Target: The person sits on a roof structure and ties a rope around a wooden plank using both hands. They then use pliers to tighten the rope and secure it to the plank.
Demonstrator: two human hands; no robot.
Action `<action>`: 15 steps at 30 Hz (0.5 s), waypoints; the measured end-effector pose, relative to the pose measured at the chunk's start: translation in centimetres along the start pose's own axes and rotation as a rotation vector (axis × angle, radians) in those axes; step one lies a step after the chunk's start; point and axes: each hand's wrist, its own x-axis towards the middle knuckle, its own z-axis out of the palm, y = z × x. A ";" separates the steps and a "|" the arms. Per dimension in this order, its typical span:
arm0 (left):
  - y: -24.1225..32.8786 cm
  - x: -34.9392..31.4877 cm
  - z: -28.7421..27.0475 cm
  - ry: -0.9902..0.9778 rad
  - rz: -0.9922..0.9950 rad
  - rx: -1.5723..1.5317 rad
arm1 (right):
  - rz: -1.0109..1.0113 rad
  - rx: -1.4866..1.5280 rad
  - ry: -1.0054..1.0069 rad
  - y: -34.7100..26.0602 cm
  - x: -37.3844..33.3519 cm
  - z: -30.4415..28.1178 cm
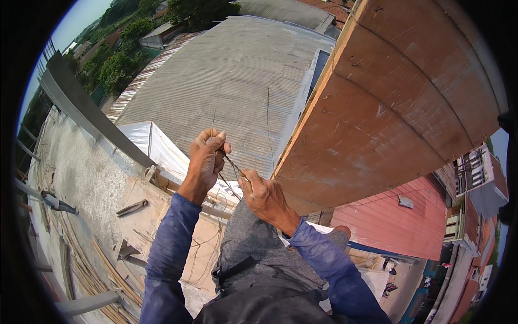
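Observation:
In front of my chest, both hands are closed on a thin dark wire [233,166] that runs between them. My left hand [206,156], slightly higher and farther away, pinches it between thumb and fingers. My right hand [264,198] grips it lower down, with the thumb toward the left hand. A loose part of the wire hangs below the hands toward my grey trousers [253,232]. Beyond the right hand, another thin wire [268,119] stands up beside a large brown wooden panel [388,102]. Parts of the fingers and of the wire ends are hidden.
A pair of pincers [132,208] lies on the slab [97,167] at left, near wood scraps [125,250] and long thin sticks [86,264]. Beyond the edge, lower down, are a grey corrugated roof [216,65] and a red roof [394,221].

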 end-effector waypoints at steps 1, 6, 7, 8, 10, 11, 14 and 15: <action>-0.4 0.3 -0.2 -0.017 0.015 0.069 | 0.107 0.003 -0.087 0.2 -1.0 -0.5; -3.1 -0.6 -0.2 -0.194 0.085 0.275 | 0.105 0.089 0.016 1.6 -3.1 -1.4; -3.8 -1.2 0.1 -0.232 0.037 0.267 | 0.135 0.085 0.005 1.9 -3.3 -1.5; -4.3 -1.6 0.3 -0.202 -0.017 0.238 | 0.161 0.080 -0.004 2.1 -3.3 -1.6; -4.9 -1.9 0.4 -0.158 -0.078 0.199 | 0.168 0.120 0.050 2.3 -3.6 -1.9; -5.0 -1.8 0.4 -0.144 -0.065 0.178 | 0.176 0.148 0.069 2.3 -3.7 -2.1; -4.5 -0.6 -0.7 -0.022 0.005 0.103 | 0.398 0.284 -0.051 2.6 -6.2 -4.9; -4.1 0.0 -1.3 0.001 0.009 0.174 | 0.493 0.287 -0.094 3.0 -7.3 -6.4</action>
